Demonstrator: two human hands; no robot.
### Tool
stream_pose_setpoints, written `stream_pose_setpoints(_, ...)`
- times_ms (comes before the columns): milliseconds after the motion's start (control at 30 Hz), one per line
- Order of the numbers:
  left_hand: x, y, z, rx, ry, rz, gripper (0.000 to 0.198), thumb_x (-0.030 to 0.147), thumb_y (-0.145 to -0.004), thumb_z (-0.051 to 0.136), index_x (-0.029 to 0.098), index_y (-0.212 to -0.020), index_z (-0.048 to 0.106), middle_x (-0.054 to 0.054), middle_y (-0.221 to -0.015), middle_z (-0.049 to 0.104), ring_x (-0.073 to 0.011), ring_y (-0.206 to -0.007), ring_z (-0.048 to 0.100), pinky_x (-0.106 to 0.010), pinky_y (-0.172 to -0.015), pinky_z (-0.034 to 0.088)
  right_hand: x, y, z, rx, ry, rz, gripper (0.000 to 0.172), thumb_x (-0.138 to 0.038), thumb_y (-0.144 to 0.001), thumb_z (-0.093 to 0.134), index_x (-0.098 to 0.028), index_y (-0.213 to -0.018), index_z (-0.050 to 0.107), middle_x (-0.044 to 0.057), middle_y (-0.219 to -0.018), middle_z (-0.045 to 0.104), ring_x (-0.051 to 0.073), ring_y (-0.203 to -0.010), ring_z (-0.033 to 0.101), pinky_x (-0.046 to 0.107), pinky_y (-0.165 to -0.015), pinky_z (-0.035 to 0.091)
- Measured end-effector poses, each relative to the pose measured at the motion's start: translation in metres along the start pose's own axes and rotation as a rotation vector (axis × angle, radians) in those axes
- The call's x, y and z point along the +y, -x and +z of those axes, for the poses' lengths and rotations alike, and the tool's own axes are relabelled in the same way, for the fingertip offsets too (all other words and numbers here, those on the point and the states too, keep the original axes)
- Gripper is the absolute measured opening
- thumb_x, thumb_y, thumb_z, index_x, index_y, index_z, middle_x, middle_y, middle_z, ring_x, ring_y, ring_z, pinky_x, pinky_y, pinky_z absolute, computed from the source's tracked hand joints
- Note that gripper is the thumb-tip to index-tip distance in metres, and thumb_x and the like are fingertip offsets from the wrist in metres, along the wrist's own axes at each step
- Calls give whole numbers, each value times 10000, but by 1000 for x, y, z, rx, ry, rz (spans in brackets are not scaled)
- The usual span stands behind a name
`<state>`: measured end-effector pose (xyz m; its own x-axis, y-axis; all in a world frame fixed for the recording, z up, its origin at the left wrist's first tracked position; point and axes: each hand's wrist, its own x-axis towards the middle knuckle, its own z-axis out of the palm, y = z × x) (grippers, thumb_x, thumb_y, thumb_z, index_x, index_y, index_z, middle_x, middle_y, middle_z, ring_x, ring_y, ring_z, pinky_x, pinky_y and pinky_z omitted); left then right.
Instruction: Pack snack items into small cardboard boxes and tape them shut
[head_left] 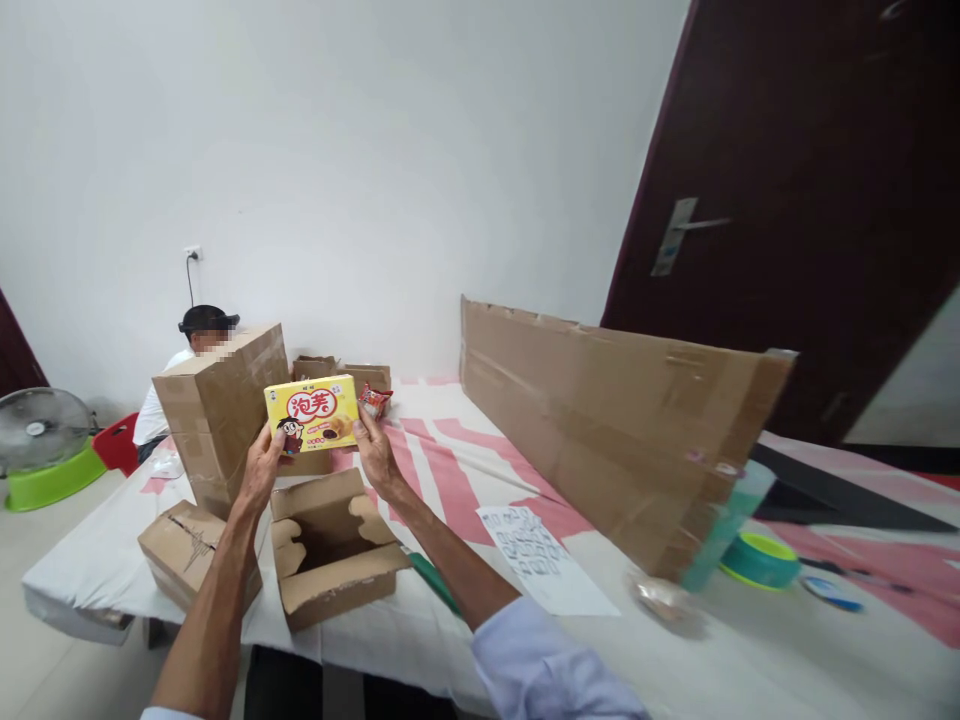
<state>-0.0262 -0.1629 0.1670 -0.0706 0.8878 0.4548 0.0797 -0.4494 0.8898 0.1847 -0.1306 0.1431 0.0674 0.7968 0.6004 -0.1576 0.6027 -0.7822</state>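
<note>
Gripping the yellow box [313, 410], left of centre! | left hand [262, 464]: closed on lower-left corner | right hand [377, 452]: clasping right edge

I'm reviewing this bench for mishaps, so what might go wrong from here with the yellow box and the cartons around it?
The yellow box is held up by its ends between the left hand and right hand; a slip of either might drop it.

The open carton and the closed carton sit near the table's near edge, below the forearms; a stray elbow could knock one off.
</note>
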Motion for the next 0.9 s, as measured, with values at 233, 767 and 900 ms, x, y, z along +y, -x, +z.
stream_pose_setpoints(233, 25, 0, 2, -76, 22, 97, 695, 637, -879, 748, 215, -1416, 623, -126, -1275, 730, -254, -1042, 706, -316, -803, 611, -18, -8, -7, -57, 2, -94, 813, -741, -952, 550, -217, -1571, 503, 114, -1514, 619, 293, -1401, 574, 456, -1163, 511)
stream_pose_setpoints(767, 9, 125, 8, -874, -1079, -9, 712, 416, -760, 863, 239, -1394, 591, -154, -1418, 641, -388, -1351, 568, -583, -1170, 385, 93, 22, -101, -135, 558, 149, 465, -574, -765, 795, -226, -1060, 705, 86, -1064, 738, 273, -969, 641, 418, -914, 535)
stream_pose_setpoints(900, -4, 148, 10, -865, -1197, -20, 415, 135, -788, 635, 221, -1193, 607, -95, -1118, 718, -314, -1118, 664, -531, -1118, 368, 119, 39, -93, -199, 451, 238, 427, -545, -767, 772, -194, -998, 694, 18, -882, 729, 196, -777, 644, 329, -744, 562)
